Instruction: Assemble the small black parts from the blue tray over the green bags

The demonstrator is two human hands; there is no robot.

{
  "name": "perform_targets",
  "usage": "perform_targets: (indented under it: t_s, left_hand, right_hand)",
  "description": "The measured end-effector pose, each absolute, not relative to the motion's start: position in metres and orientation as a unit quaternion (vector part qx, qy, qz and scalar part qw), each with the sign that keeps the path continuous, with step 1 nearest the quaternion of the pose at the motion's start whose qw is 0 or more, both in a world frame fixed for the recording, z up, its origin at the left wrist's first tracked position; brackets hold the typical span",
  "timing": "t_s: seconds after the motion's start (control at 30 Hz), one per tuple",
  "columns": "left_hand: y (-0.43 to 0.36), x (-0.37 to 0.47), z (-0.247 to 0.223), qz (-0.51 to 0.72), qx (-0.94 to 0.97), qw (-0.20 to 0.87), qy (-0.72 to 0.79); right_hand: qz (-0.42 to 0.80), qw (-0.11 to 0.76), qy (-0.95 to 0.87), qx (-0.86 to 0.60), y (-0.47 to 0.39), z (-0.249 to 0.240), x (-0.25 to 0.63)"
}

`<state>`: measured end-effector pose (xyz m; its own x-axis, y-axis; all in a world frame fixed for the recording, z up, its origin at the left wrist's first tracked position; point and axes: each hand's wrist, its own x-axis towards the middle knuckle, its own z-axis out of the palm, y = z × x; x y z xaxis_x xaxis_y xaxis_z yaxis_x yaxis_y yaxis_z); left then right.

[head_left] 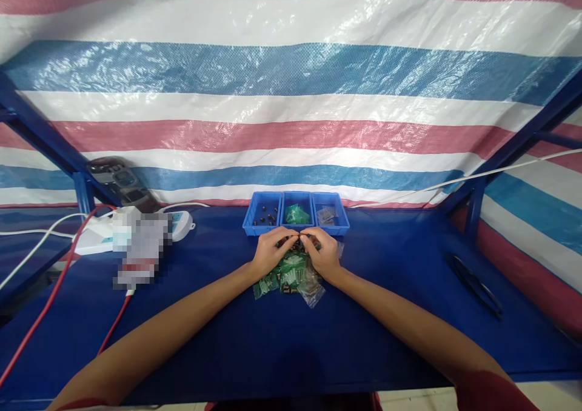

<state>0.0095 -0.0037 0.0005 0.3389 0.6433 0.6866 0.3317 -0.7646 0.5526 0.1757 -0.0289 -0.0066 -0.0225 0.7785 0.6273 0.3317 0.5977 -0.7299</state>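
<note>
My left hand (271, 252) and my right hand (322, 254) meet fingertip to fingertip just in front of the blue bins. Both are closed in a pinch, and what sits between the fingertips is too small and hidden to make out. Below them lies a pile of green plastic packets (291, 271) with pale pieces inside. Clear plastic bags (311, 294) overlap the pile on its right, and small dark metallic pieces (287, 289) show among the packets. My hands cover the top of the pile.
Three joined blue bins hold small dark pieces (271, 218), green packets (297, 214) and clear bags (326, 215). At left are a white power strip (93, 241), a red cable (59, 290) and a pixelated object (143, 247). Dark glasses (475, 287) lie at right on the blue table (386, 314).
</note>
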Motion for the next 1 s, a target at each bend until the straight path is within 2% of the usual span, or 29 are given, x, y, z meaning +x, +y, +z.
perform_targets:
  t_s: [1.0]
  left_hand:
    - [-0.0055,0.0123,0.0032,0.489,0.799,0.159,0.312]
  right_hand:
    - [0.213,0.577,-0.674,-0.409,-0.0260,-0.0117,0.1780]
